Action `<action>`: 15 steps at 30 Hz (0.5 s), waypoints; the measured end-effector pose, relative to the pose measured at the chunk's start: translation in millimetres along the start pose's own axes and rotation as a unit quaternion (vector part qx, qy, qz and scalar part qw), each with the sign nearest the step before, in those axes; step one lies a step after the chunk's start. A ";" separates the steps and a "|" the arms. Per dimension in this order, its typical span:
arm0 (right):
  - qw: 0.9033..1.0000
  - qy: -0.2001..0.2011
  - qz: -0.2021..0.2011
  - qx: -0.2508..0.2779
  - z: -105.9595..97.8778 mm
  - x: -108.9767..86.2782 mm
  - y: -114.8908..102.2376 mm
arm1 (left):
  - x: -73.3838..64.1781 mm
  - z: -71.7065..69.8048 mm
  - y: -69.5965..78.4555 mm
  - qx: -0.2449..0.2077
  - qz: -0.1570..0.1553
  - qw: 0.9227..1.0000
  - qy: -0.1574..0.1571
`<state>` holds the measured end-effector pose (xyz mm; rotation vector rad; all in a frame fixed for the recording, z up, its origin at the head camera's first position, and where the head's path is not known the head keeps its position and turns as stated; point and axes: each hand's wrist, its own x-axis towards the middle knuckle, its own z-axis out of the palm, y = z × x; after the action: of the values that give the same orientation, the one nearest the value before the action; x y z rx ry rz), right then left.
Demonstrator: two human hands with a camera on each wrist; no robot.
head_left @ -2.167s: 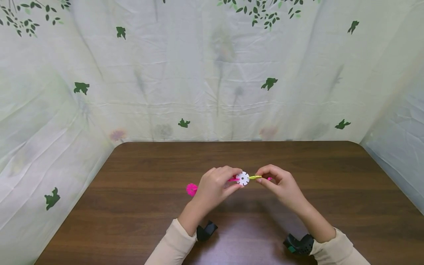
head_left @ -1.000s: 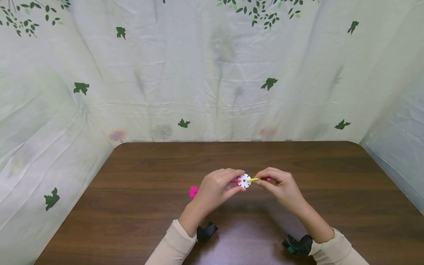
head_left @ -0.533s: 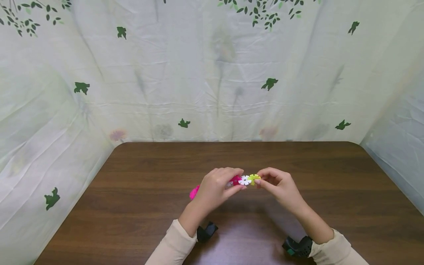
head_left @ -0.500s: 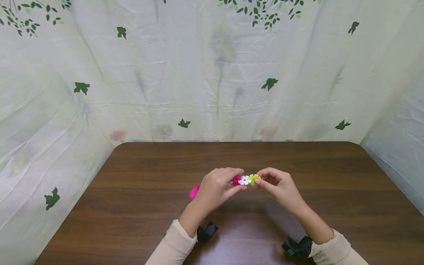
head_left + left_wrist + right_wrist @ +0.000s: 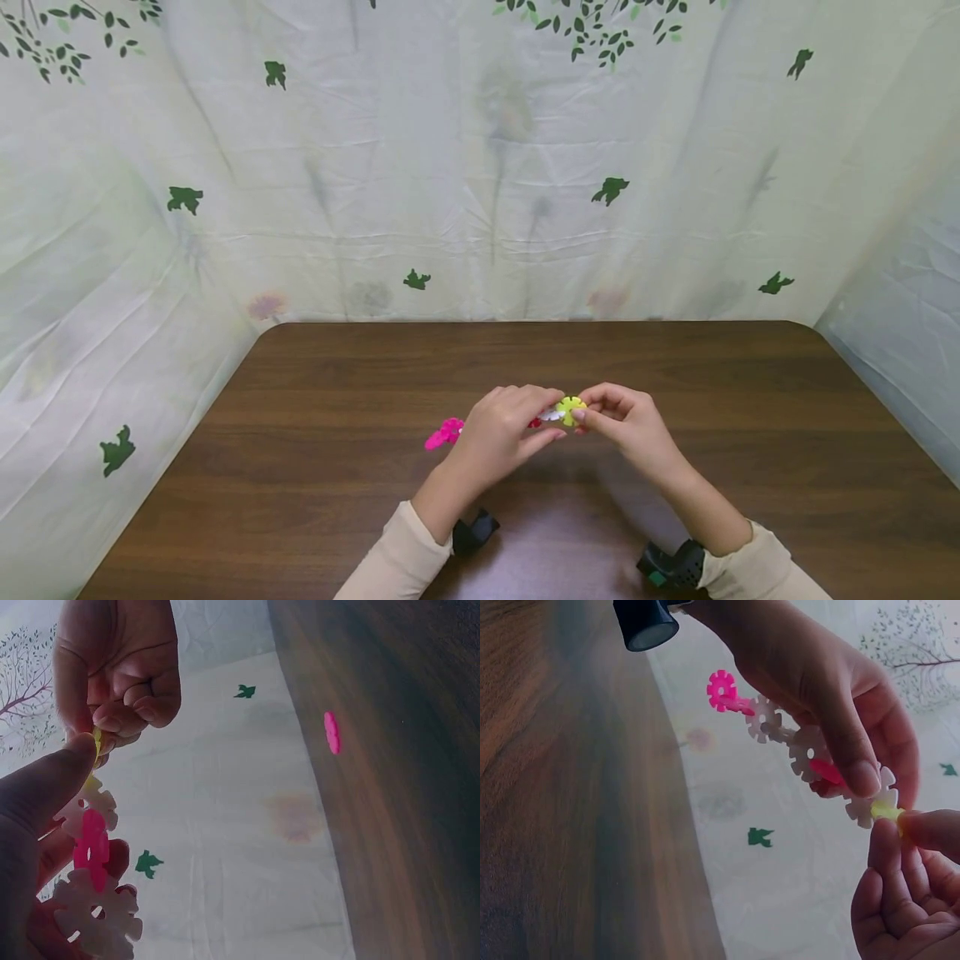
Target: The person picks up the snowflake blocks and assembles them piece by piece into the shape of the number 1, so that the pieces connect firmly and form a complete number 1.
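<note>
A chain of notched plastic snowflake discs hangs between the hands. My left hand (image 5: 498, 429) grips it around a pink disc (image 5: 827, 771) and a white disc (image 5: 810, 752). Its pink tail end (image 5: 446, 432) sticks out left of that hand. My right hand (image 5: 637, 429) pinches the yellow snowflake disc (image 5: 572, 410) by its edge. This disc meets the white disc (image 5: 860, 810) at the chain's right end; in the left wrist view they touch. How deep the slots interlock is hidden by fingers. The left thumb (image 5: 71, 761) lies beside the yellow disc.
A brown wooden table (image 5: 337, 375) lies under the hands. One loose pink disc (image 5: 332, 733) seems to lie on it. A pale curtain with green bird shapes (image 5: 610, 191) hangs behind. Each wrist wears a black camera (image 5: 476, 532).
The yellow disc has turned from edge-on to face-on and moved slightly left. The white disc beside it has tilted nearly edge-on. The left hand has shifted a little right, and more pink tail shows.
</note>
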<state>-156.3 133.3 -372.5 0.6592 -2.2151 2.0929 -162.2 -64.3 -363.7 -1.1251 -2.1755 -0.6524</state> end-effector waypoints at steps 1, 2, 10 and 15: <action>1.000 -0.001 0.005 0.003 0.4 -0.1 0.1 | 0.1 0.3 0.6 0.001 0.002 1.000 0.002; 1.000 -0.002 0.009 0.005 0.7 -0.2 0.3 | 0.2 0.4 1.2 0.001 0.002 1.000 0.004; 1.000 -0.011 0.014 0.024 2.8 0.0 2.1 | -1.2 3.1 0.9 -0.006 0.003 1.000 0.015; 0.999 -0.021 0.006 0.024 2.3 0.3 2.4 | -2.3 4.2 -2.0 0.000 0.009 1.000 0.017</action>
<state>-156.7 131.1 -374.9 0.7019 -2.2025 2.1644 -164.0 -63.8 -368.6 -1.1237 -2.1354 -0.6594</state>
